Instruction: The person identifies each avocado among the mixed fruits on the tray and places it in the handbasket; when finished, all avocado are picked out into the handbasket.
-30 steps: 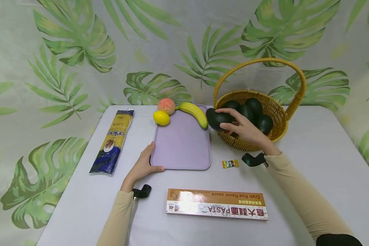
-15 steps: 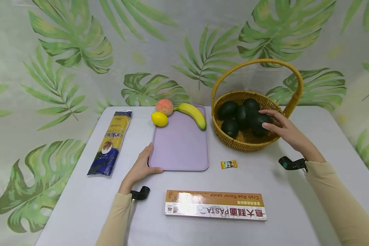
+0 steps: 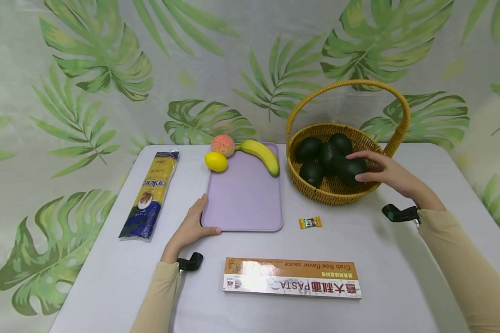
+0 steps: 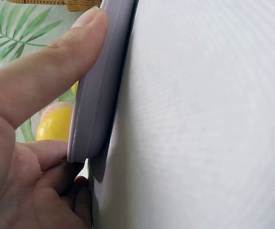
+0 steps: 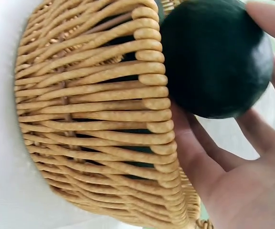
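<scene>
My left hand (image 3: 191, 225) rests at the near left corner of a lilac tray (image 3: 245, 199). Its thumb lies along the near edge and its fingers along the left side, touching the rim (image 4: 92, 95). On the right, my right hand (image 3: 393, 176) grips a dark green avocado (image 3: 351, 171) at the right side of a wicker basket (image 3: 331, 198). The right wrist view shows this avocado (image 5: 216, 59) above the rim, thumb and fingers round it. Several other avocados (image 3: 311, 173) lie in the basket.
A banana (image 3: 259, 153) lies across the tray's far right. A peach (image 3: 222, 145) and a lemon (image 3: 216, 162) sit at its far left corner. Left is a pasta bag (image 3: 150, 194); a wrapped candy (image 3: 310, 222) and a pasta box (image 3: 291, 278) lie nearer. The basket has a tall handle (image 3: 354, 83).
My right hand has moved right from the basket's left rim. The avocado it held there now appears to lie at the basket's left front; the hand grips another. My left hand stays at the tray.
</scene>
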`<move>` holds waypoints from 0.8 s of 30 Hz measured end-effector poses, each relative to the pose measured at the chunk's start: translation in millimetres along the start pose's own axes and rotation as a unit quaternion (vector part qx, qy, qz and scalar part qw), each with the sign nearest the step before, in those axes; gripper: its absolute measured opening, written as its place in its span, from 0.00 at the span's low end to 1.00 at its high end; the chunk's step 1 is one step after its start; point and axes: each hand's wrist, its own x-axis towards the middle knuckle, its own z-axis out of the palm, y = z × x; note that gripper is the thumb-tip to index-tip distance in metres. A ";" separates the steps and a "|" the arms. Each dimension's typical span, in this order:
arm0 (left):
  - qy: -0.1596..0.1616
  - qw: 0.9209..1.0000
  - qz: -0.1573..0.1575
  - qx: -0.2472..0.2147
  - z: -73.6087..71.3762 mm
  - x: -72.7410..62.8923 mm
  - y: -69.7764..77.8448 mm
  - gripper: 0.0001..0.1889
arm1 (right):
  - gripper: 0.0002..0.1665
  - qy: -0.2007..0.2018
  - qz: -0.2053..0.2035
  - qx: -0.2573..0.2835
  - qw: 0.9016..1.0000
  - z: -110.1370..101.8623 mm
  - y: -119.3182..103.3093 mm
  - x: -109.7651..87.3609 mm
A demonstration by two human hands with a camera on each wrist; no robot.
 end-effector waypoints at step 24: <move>-0.002 1.000 0.004 -0.009 -1.7 1.8 4.9 0.60 | 0.22 -0.061 -0.071 -0.135 0.986 30.5 -5.2 15.4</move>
